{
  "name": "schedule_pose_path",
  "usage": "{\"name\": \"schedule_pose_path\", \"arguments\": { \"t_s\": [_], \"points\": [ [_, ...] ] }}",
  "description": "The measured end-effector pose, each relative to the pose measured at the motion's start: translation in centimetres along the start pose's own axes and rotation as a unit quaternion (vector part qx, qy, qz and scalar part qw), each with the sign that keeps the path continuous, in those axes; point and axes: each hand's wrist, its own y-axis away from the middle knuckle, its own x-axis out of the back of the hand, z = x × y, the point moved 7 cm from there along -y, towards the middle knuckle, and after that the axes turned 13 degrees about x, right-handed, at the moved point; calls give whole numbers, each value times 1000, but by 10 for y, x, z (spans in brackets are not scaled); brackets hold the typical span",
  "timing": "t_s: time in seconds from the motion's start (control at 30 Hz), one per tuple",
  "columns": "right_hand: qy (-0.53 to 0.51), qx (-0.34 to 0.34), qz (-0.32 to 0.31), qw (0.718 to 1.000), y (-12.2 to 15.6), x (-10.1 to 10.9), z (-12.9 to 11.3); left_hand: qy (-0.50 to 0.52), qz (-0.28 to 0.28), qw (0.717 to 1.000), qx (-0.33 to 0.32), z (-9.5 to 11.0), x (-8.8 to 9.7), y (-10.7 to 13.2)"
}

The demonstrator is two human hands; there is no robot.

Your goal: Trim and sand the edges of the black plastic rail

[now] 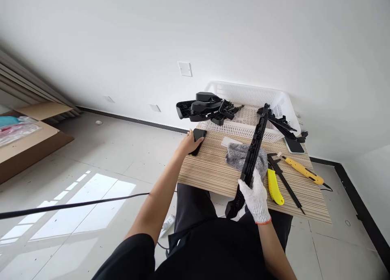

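My right hand, in a white knit glove, is closed round the lower part of a long black plastic strip that slants up toward the white basket. My bare left hand reaches to the table's left edge and grips a black phone lying there. A grey glove lies crumpled on the striped wooden table behind the strip.
Black plastic parts hang over the basket's left rim, more lie at its right. A yellow cutter, black caliper, yellow-handled knife and another phone lie on the right. Cardboard box at left; a cable crosses the floor.
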Motion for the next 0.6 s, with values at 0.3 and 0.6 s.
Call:
{"name": "schedule_pose_path", "arguments": {
  "t_s": [0.3,0.6],
  "points": [
    [1,36,2,999,1,-1,4,-23,89,967,-239,-57,44,42],
    [6,17,-5,1000,1,-3,9,-51,23,989,-139,-42,16,4]
  ]
}}
